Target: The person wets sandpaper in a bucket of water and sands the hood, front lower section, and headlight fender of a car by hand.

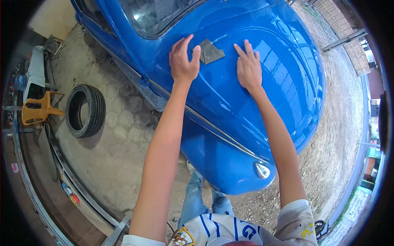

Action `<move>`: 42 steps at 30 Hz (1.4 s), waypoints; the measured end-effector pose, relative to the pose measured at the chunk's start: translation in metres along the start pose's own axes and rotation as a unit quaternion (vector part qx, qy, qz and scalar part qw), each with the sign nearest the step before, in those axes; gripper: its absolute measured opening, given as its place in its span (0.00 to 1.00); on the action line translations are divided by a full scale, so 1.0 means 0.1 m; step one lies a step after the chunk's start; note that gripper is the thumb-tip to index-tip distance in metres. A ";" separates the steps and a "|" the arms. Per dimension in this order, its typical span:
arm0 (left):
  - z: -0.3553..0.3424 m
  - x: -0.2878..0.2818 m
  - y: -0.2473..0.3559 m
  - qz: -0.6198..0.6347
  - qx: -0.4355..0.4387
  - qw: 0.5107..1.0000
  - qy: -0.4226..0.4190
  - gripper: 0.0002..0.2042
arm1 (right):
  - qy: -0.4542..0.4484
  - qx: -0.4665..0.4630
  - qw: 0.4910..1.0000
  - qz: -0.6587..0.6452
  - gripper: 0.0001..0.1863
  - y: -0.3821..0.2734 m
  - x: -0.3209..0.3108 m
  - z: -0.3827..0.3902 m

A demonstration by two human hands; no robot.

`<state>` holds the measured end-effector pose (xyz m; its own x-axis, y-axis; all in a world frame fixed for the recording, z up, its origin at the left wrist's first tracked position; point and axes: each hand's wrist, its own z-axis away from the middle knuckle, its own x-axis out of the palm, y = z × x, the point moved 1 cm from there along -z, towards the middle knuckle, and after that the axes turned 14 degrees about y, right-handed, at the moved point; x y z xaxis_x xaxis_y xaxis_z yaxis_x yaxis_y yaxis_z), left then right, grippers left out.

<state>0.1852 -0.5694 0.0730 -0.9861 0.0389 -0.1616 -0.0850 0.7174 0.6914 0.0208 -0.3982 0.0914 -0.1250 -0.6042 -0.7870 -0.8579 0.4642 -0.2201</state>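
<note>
Hands (184, 65) flank sheet (211, 53), right gap wider.

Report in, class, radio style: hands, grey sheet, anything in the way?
Left hand open, beside grey sheet, contact unclear. Right hand open, over blue car. Grey sheet on car, between hands; no other object between them.

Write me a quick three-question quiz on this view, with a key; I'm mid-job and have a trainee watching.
1. Fill in: the grey sheet lies on a ____ car.
2. True or false: the black tyre is to the left of the car.
3. Which is nearer the grey sheet, the left hand or the right hand?

Key:
1. Blue.
2. True.
3. The left hand, close beside it; whether they touch is hard to tell.
</note>
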 end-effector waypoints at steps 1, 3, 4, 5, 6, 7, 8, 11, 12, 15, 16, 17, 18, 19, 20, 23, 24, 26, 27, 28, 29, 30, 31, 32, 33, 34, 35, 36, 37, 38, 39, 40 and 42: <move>0.02 0.02 0.01 -0.054 0.033 0.998 -0.019 0.23 | 0.023 -0.021 0.999 -0.026 0.31 0.02 0.02 0.04; 0.10 0.04 0.06 -0.079 0.089 0.992 -0.041 0.24 | 0.069 0.001 0.997 -0.015 0.26 0.08 0.05 0.13; 0.11 0.06 0.08 -0.090 0.086 0.990 -0.071 0.24 | 0.056 0.028 0.998 -0.003 0.26 0.09 0.08 0.14; 0.16 0.07 0.13 -0.046 0.136 0.980 -0.137 0.25 | 0.058 0.028 0.998 -0.015 0.26 0.10 0.10 0.14; 0.11 0.12 0.16 -0.017 0.180 0.958 -0.223 0.26 | 0.075 0.019 0.997 -0.031 0.26 0.11 0.11 0.12; 0.11 0.12 0.18 -0.135 0.242 0.912 -0.303 0.28 | 0.060 0.025 0.997 -0.032 0.26 0.10 0.11 0.11; 0.05 0.12 0.19 -0.120 0.241 0.926 -0.265 0.28 | 0.062 0.021 0.997 -0.030 0.26 0.10 0.11 0.09; -0.45 0.29 -0.02 -0.304 0.150 0.854 -0.394 0.31 | 0.056 0.023 0.998 -0.032 0.26 0.09 0.10 0.07; -0.60 0.28 -0.12 -0.303 0.230 0.892 -0.245 0.34 | 0.052 0.027 0.998 -0.028 0.26 0.10 0.09 0.08; -0.73 0.30 -0.41 -0.220 0.165 0.900 -0.339 0.57 | 0.053 0.019 0.998 -0.027 0.26 0.10 0.09 0.10; -0.64 0.21 -0.47 -0.216 0.216 0.907 -0.289 0.48 | 0.057 0.021 0.998 -0.028 0.26 0.10 0.10 0.10; -0.58 0.08 -0.52 -0.232 0.256 0.898 -0.271 0.39 | 0.060 0.023 0.997 -0.031 0.26 0.10 0.09 0.10; -0.43 -0.11 -0.54 -0.198 0.252 0.909 -0.267 0.40 | 0.057 0.022 0.998 -0.030 0.26 0.10 0.09 0.09; -0.33 -0.36 -0.56 -0.184 0.236 0.906 -0.299 0.42 | 0.053 0.027 0.998 -0.026 0.26 0.09 0.08 0.09; -0.24 -0.61 -0.56 -0.192 0.232 0.900 -0.315 0.43 | 0.060 0.025 0.997 -0.031 0.26 0.08 0.06 0.09; -0.25 -0.93 -0.57 -0.224 0.255 0.875 -0.344 0.45 | 0.050 0.047 0.997 -0.023 0.27 0.04 0.04 0.07; -0.34 -0.88 -0.56 -0.237 0.289 0.862 -0.342 0.46 | 0.068 0.037 0.997 -0.029 0.27 0.02 0.03 0.06; -0.50 -0.53 -0.53 -0.244 0.292 0.856 -0.350 0.48 | 0.058 0.038 0.998 -0.007 0.27 0.00 0.03 0.06; -0.59 -0.26 -0.50 -0.228 0.294 0.868 -0.328 0.49 | 0.051 0.038 0.998 -0.003 0.27 0.00 0.03 0.06; -0.64 0.01 -0.46 -0.246 0.292 0.865 -0.325 0.49 | 0.058 0.035 0.998 -0.005 0.27 0.01 0.04 0.05; -0.72 0.28 -0.41 -0.210 0.297 0.881 -0.302 0.49 | 0.062 0.032 0.998 -0.007 0.27 0.02 0.05 0.05; -0.76 0.50 -0.36 -0.211 0.273 0.895 -0.282 0.49 | 0.045 0.036 0.998 -0.002 0.27 0.03 0.06 0.05; -0.74 0.60 -0.32 -0.202 0.229 0.914 -0.267 0.49 | 0.059 0.029 0.998 -0.009 0.27 0.04 0.07 0.06; -0.70 0.64 -0.27 -0.211 0.243 0.908 -0.269 0.49 | 0.059 0.028 0.998 -0.010 0.27 0.06 0.07 0.05; -0.62 0.56 -0.23 -0.202 0.222 0.919 -0.256 0.48 | 0.044 0.034 0.998 -0.007 0.27 0.07 0.07 0.06; -0.55 0.44 -0.22 -0.217 0.181 0.923 -0.259 0.47 | 0.044 0.021 0.999 -0.019 0.27 0.07 0.07 0.07; -0.43 0.19 -0.21 -0.198 0.188 0.927 -0.257 0.45 | 0.043 0.019 0.999 -0.011 0.27 0.07 0.07 0.07; -0.31 -0.07 -0.22 -0.180 0.169 0.935 -0.255 0.45 | 0.050 0.019 0.999 -0.008 0.28 0.06 0.06 0.08; -0.22 -0.31 -0.26 -0.202 0.127 0.929 -0.282 0.44 | 0.051 0.021 0.998 -0.010 0.28 0.06 0.05 0.08; -0.14 -0.56 -0.28 -0.166 0.125 0.939 -0.273 0.44 | 0.048 0.022 0.999 -0.009 0.28 0.04 0.04 0.08; -0.08 -0.70 -0.31 -0.200 0.101 0.928 -0.299 0.44 | 0.044 0.028 0.999 -0.008 0.28 0.03 0.04 0.08; -0.06 -0.78 -0.33 -0.161 0.122 0.939 -0.279 0.44 | 0.044 0.038 0.998 -0.007 0.28 0.02 0.03 0.07; -0.06 -0.84 -0.33 -0.189 0.185 0.921 -0.285 0.45 | 0.045 0.037 0.998 0.000 0.28 0.00 0.02 0.07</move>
<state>0.2700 -0.6004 0.0680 -0.6522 0.0199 -0.7578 -0.2486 0.9387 0.2387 0.0238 -0.3949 0.0857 -0.1716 -0.6581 -0.7331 -0.8189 0.5089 -0.2652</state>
